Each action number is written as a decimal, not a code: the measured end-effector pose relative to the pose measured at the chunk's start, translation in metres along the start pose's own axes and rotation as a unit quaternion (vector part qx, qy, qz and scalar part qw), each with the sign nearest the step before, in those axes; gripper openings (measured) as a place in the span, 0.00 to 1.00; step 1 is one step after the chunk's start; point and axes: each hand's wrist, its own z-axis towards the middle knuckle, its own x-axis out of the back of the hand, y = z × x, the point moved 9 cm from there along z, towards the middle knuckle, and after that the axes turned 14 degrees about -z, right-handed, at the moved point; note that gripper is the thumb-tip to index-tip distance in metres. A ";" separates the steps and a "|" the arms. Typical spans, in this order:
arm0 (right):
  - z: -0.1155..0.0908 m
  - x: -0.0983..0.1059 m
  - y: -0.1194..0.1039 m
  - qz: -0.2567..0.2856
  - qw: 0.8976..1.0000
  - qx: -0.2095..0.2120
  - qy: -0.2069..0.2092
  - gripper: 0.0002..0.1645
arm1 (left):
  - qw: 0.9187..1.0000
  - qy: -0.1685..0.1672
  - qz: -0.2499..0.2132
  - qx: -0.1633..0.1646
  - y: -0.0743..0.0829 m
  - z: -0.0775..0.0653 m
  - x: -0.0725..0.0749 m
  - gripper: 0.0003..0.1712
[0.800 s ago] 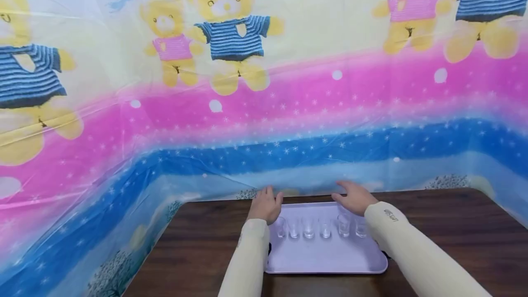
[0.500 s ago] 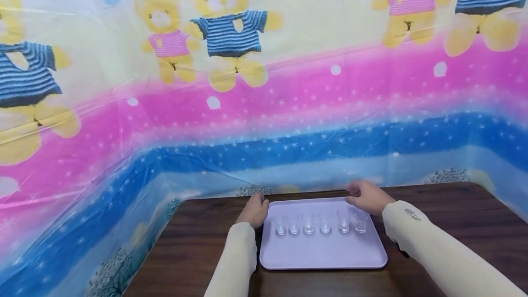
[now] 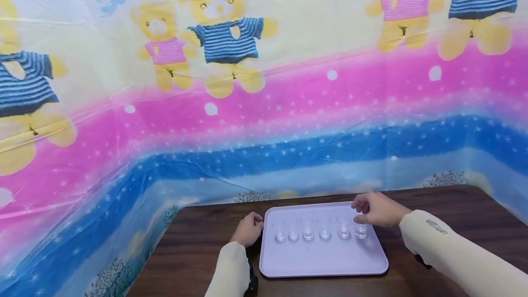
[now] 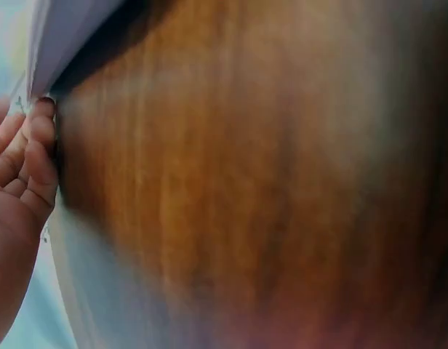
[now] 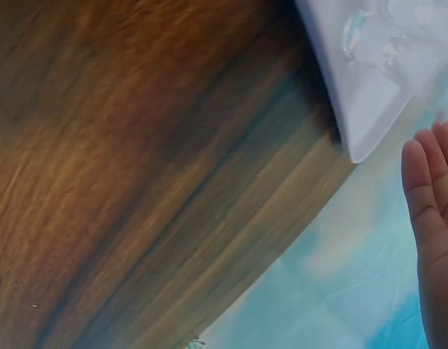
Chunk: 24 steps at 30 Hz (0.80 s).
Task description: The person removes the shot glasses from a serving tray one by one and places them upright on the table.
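A lilac tray lies on the brown table with a row of several small clear glasses standing across it. My right hand is over the tray's right side, thumb and fingers spread just above the rightmost glass. In the right wrist view, the straight fingers show near the tray's corner and the glasses. Beside the tray's left edge, my left hand rests low with loosely bent fingers. The left wrist view shows its fingertips right at the tray's edge, holding nothing.
The dark wood table extends to both sides of the tray. Behind it hangs a printed cloth with teddy bears and pink and blue bands, which reaches down to the table's far edge.
My left hand has moved left and down off the tray's far left corner to its side. My right hand has shifted right and come down to the rightmost glass.
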 end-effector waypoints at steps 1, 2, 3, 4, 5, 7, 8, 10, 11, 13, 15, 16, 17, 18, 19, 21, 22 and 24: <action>-0.002 -0.001 0.001 0.000 1.000 0.002 -0.001 0.21 | 1.000 -0.002 0.001 -0.001 -0.001 0.000 0.000 0.09; -0.004 -0.002 0.002 -0.001 1.000 0.005 -0.003 0.21 | 1.000 -0.005 0.002 -0.002 -0.001 -0.001 -0.001 0.09; -0.005 -0.003 0.003 0.000 1.000 0.010 -0.004 0.21 | 1.000 -0.007 0.003 -0.004 -0.001 -0.001 -0.002 0.09; -0.006 -0.004 0.004 0.003 1.000 0.014 -0.004 0.21 | 1.000 -0.009 0.005 -0.005 -0.002 -0.001 -0.002 0.08; -0.007 -0.004 0.005 0.006 1.000 0.016 -0.003 0.21 | 1.000 -0.011 0.007 -0.008 -0.002 -0.001 -0.002 0.08; -0.008 -0.004 0.006 0.008 1.000 0.023 0.001 0.20 | 1.000 -0.013 0.009 -0.014 -0.001 -0.001 -0.002 0.08; -0.008 -0.004 0.007 0.007 1.000 0.026 0.002 0.20 | 1.000 -0.012 0.010 -0.018 0.000 -0.001 -0.002 0.08; -0.009 -0.003 0.008 0.006 1.000 0.024 0.003 0.19 | 1.000 -0.012 0.010 -0.022 0.000 -0.001 -0.001 0.08; -0.010 -0.004 0.009 0.005 1.000 0.021 0.003 0.19 | 1.000 -0.012 0.010 -0.022 0.000 -0.001 -0.001 0.08; -0.011 -0.004 0.009 0.004 1.000 0.018 0.001 0.19 | 1.000 -0.013 0.011 -0.024 -0.001 0.000 -0.002 0.08; -0.012 -0.004 0.009 0.004 1.000 0.008 -0.002 0.19 | 1.000 -0.014 0.010 -0.024 -0.001 0.000 -0.002 0.08; -0.012 -0.004 0.009 0.003 1.000 0.008 -0.003 0.18 | 1.000 -0.014 0.011 -0.024 0.000 0.000 -0.002 0.08; -0.012 -0.004 0.008 0.002 1.000 0.006 -0.004 0.18 | 1.000 -0.015 0.011 -0.024 0.000 0.000 -0.002 0.08; -0.011 -0.004 0.008 0.000 1.000 0.009 -0.005 0.18 | 1.000 -0.015 0.011 -0.025 0.001 -0.001 -0.002 0.08; -0.011 -0.004 0.008 -0.001 1.000 0.007 -0.005 0.18 | 1.000 -0.016 0.011 -0.025 0.002 -0.001 -0.002 0.09; -0.010 -0.004 0.008 -0.004 1.000 0.011 -0.006 0.17 | 1.000 -0.017 0.011 -0.023 0.003 -0.002 -0.002 0.09; -0.010 -0.004 0.008 -0.007 1.000 0.014 -0.005 0.17 | 1.000 -0.018 0.011 -0.024 0.004 -0.002 -0.002 0.09; -0.009 -0.004 0.008 -0.011 1.000 0.016 -0.005 0.17 | 0.999 -0.018 0.011 -0.025 0.004 -0.002 -0.002 0.09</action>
